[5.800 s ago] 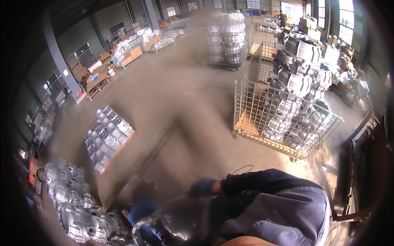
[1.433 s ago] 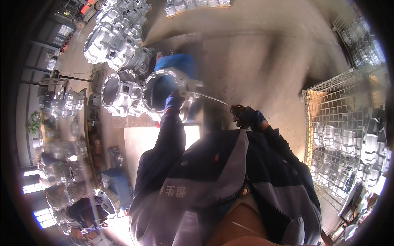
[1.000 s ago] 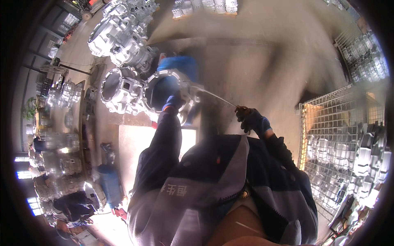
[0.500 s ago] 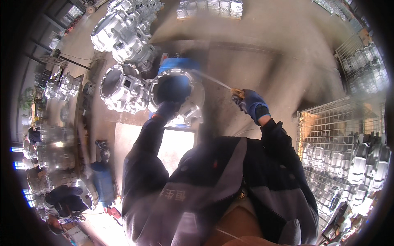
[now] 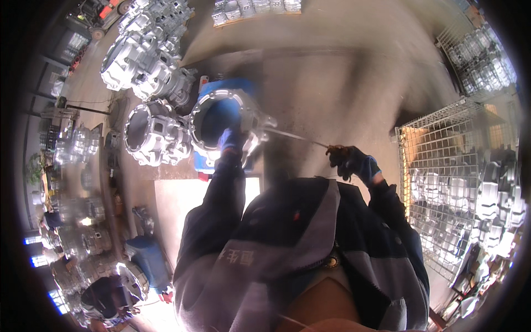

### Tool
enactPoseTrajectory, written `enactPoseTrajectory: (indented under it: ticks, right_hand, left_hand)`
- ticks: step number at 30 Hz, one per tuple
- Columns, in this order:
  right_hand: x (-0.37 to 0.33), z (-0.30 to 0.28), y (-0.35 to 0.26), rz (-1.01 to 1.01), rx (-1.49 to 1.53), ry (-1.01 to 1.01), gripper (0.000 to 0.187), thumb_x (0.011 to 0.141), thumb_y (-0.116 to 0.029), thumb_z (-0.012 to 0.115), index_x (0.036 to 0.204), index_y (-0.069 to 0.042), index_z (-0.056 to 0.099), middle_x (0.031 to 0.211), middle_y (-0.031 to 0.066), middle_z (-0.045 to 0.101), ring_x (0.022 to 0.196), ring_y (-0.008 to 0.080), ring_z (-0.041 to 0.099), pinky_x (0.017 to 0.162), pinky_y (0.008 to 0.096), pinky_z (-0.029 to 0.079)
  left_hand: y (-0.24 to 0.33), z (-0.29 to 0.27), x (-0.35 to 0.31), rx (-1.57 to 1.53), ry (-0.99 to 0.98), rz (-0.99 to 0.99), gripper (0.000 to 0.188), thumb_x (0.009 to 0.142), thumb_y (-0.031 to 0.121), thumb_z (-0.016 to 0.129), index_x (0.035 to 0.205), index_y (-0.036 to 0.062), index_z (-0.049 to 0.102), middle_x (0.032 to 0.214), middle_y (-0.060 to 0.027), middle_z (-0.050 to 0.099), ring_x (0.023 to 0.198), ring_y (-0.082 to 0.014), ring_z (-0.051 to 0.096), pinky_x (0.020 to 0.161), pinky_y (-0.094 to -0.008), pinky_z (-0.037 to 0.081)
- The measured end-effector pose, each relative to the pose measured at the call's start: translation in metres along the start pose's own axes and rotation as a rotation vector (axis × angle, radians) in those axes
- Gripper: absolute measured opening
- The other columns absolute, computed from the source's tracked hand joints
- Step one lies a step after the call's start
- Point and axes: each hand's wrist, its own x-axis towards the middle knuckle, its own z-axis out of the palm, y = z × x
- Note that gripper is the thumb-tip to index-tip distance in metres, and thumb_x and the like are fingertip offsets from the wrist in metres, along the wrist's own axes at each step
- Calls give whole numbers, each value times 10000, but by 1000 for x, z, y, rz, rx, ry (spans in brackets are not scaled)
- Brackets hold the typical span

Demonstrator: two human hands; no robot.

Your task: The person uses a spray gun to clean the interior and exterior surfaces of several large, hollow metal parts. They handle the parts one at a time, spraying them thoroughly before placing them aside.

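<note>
A silvery cast metal housing [image 5: 252, 120] with a wide round opening lies tilted on a blue support [image 5: 239, 85]. My left hand [image 5: 230, 141], in a blue glove, is at the near rim of that opening, closed over it, its fingers partly hidden. Out to the right, my gloved right hand [image 5: 354, 164] is closed round the brown handle of a long thin file [image 5: 301, 137]. The file's far end meets the right side of the housing. Just left of it sits a second, similar housing [image 5: 166, 133].
More castings [image 5: 146, 61] stand in a row at the far left. A wire mesh cage [image 5: 437, 171] full of metal parts is close on my right. At the lower left, a person [image 5: 105, 299] bends near a blue drum-like object [image 5: 148, 257]. A pallet of parts [image 5: 257, 11] stands far ahead.
My right hand has come lower and slightly right, and the file's tip has dropped from the housing's top to its right side. My left hand has shifted slightly along the rim; the view has also shifted.
</note>
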Motion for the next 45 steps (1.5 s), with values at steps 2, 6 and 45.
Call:
enactPoseTrajectory:
  ticks: [2,6,45]
  right_hand:
    - [-2,-2,14,37,-115,133,360,878,-80,541,1233,-26,558,831,40,633,655,103,590,488,247,476]
    - [-6,-2,32,97,-242,171,355,853,-77,572,1207,-98,579,749,55,611,532,161,594,478,275,498]
    - [51,1,56,203,64,3,273,816,-100,595,1081,-35,619,862,92,670,658,172,651,566,309,545]
  left_hand:
    - [1,11,29,-36,127,53,475,677,271,742,1094,65,642,1023,-214,661,994,-368,625,826,-430,504]
    - [11,20,92,1,124,-113,523,727,325,716,1177,79,612,1114,-190,644,1069,-359,598,876,-423,489]
    - [-50,-14,27,309,-9,115,484,741,475,690,1058,110,662,972,-133,688,975,-342,628,840,-444,478]
